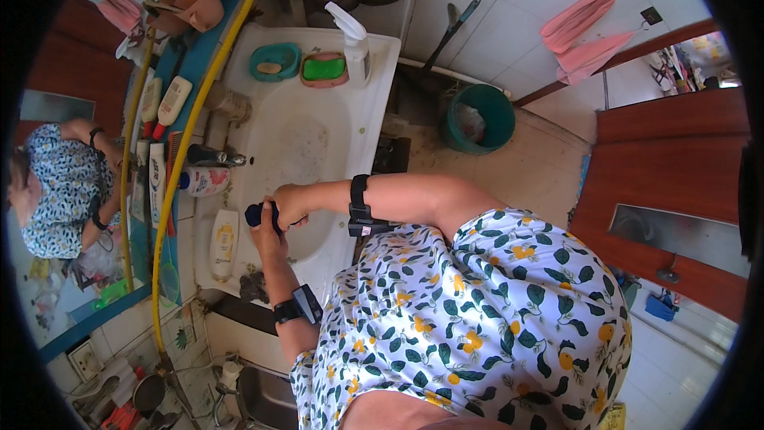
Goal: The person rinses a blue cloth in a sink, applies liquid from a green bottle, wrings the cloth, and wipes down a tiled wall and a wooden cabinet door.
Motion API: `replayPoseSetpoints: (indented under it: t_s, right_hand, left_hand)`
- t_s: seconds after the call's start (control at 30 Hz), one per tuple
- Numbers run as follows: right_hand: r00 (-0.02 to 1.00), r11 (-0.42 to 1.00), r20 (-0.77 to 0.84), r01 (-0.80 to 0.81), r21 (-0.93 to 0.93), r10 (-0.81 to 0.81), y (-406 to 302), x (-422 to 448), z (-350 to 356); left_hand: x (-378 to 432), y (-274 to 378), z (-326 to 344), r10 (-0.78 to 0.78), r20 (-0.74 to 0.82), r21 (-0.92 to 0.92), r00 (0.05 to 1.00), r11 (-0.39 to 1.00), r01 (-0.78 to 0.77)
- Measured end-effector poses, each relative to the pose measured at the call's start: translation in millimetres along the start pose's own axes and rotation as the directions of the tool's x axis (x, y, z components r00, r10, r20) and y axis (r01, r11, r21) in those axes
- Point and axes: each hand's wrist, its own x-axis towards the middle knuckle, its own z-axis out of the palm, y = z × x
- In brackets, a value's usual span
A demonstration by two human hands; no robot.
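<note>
Both hands meet over the near-left part of the white ceramic washbasin (334, 125), wrapped around a small bunched dark blue cloth (255, 215). My right hand (290, 206) closes over it from one side, while my left hand (270, 237) grips it from the other, thumb extended along it. Fingers partly hide the cloth. Beside the hands, a cream-coloured bottle (224, 245) lies on the basin rim. The dark metal faucet (215, 156) and a white bottle with a blue cap (206, 182) are close by. Black straps carrying small devices circle both wrists.
On the rim stand a teal soap dish (274, 63), a pink dish with green soap (324, 68) and a white spray bottle (358, 57). A yellow hose (197, 113) crosses before the mirror shelf, which holds bottles, tubes and cups. A green bucket (479, 119) stands on the floor.
</note>
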Motion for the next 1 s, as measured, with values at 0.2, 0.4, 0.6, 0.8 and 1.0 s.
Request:
replayPoseSetpoints:
  t_s: [0.2, 0.4, 0.6, 0.8, 1.0]
  right_hand:
    - [0.722, 0.766, -0.356, 0.371, -0.524, -0.593, 6, -6, 41]
    - [0.589, 0.27, -0.083, 0.237, -0.933, -0.804, -5, -28, 25]
    - [0.814, 0.47, -0.109, 0.215, -0.856, -0.57, -26, -25, 1]
    - [0.858, 0.614, -0.044, 0.328, -0.718, -0.511, -34, -24, -4]
    - [0.892, 0.778, 0.089, 0.433, -0.456, -0.444, -32, -22, 0]
  left_hand:
    - [6, -28, -25, -0.222, -0.118, -0.494, 0.968, 0.859, 0.136]
    - [-27, 18, 45, -0.296, -0.137, -0.567, 0.945, 0.806, 0.17]
    - [-12, 16, 39, 0.074, -0.461, -0.014, 0.884, 0.996, -0.09]
    - [-16, 41, 34, 0.482, -0.249, 0.402, 0.84, 0.841, -0.363]
    - [-19, 55, 24, 0.554, -0.035, 0.487, 0.832, 0.736, -0.47]
